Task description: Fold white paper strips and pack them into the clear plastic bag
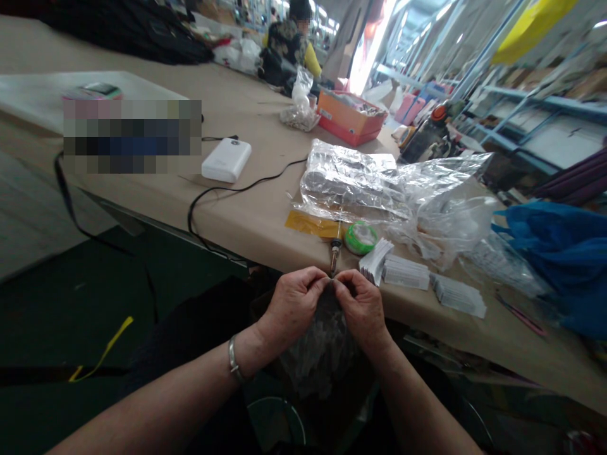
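My left hand (294, 302) and my right hand (363, 309) meet at the table's front edge. Thumb and forefinger of each are pinched together, fingertips almost touching. Whatever lies between them is too small to make out. Just beyond the fingertips is a slim metal-tipped tool with a dark collar (336, 248), pointing toward me. A green-rimmed tape roll (361, 238) sits to its right, near an amber sheet (310, 224). Stacks of small white slips (405, 272) lie right of my right hand. Below the hands hangs a heap of crumpled, greyish translucent pieces (317, 354).
Clear plastic bags (360, 183) cover the table's middle, with a blue bag (564, 253) at right. Farther back are a white power bank (226, 160), a black cable (237, 189) and an orange box (348, 120). Pink-handled tweezers (521, 315) lie near the right edge. Another person sits beyond.
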The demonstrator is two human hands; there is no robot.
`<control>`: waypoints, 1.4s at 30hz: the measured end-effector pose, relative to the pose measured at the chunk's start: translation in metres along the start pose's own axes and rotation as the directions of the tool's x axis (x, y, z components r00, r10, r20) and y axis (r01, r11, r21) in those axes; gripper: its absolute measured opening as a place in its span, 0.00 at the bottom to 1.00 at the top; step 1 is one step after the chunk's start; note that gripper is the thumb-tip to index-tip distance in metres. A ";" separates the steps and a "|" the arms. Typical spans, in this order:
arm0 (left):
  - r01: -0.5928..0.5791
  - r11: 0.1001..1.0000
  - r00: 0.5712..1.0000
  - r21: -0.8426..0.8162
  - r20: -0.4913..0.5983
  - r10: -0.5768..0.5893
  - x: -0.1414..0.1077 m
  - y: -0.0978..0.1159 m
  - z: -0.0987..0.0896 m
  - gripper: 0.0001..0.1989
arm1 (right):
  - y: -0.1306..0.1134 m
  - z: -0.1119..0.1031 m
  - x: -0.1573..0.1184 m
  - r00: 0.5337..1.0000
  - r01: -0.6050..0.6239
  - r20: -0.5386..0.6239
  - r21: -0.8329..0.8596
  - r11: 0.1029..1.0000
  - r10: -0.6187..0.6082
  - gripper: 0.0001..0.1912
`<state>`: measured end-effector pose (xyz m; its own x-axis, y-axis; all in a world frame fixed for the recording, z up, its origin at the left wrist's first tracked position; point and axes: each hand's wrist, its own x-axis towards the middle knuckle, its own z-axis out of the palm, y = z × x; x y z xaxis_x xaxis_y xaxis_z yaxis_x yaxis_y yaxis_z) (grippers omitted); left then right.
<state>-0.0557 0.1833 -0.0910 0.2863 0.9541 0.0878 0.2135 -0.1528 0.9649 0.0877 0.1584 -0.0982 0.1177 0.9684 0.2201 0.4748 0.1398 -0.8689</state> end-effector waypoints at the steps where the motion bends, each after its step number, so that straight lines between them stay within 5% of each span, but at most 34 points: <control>1: -0.003 1.000 1.000 -0.005 -0.003 0.003 0.001 0.000 0.000 0.10 | 0.000 0.000 0.000 1.000 0.005 -0.004 -0.007 1.000 -0.005 0.06; 13: 0.006 0.999 1.000 -0.033 -0.026 -0.006 0.000 0.000 0.000 0.09 | -0.003 -0.003 -0.007 1.000 -0.005 0.029 0.025 1.000 0.004 0.07; 17: 0.058 0.996 0.998 -0.066 0.010 -0.058 -0.011 -0.006 -0.004 0.09 | -0.007 -0.025 -0.022 0.995 0.093 0.049 -0.147 0.985 -0.087 0.05; 22: 0.085 0.996 0.995 -0.004 -0.048 -0.086 -0.014 -0.022 -0.006 0.14 | 0.011 -0.061 -0.024 0.929 0.270 -0.067 -0.552 0.789 -0.365 0.06; 27: 0.082 0.996 0.995 0.035 -0.054 -0.080 -0.018 -0.024 -0.004 0.09 | 0.035 -0.072 -0.017 0.909 0.262 0.019 -0.802 0.537 -0.416 0.14; 34: 0.207 0.966 0.975 -0.155 0.113 -0.191 -0.023 -0.010 0.017 0.07 | 0.038 -0.074 -0.018 0.866 0.316 -0.075 -0.685 0.656 -0.495 0.07; 36: 0.333 0.898 0.936 -0.289 0.215 -0.278 -0.022 -0.002 0.027 0.07 | 0.033 -0.073 -0.024 0.854 0.345 -0.096 -0.631 0.694 -0.512 0.06; 39: 0.568 0.640 0.821 -0.518 0.416 -0.392 -0.021 0.011 0.043 0.11 | 0.019 -0.069 -0.041 0.843 0.414 -0.066 -0.556 0.721 -0.535 0.06; 42: 0.631 0.401 0.775 -0.664 0.528 -0.346 -0.017 0.019 0.058 0.12 | 0.005 -0.064 -0.062 0.829 0.502 0.037 -0.488 0.714 -0.557 0.08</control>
<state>-0.0022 0.1491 -0.0883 0.6414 0.6566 -0.3967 -0.3539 0.7121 0.6063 0.1385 0.0860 -0.0873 -0.1995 0.7331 0.6503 0.8241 0.4845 -0.2935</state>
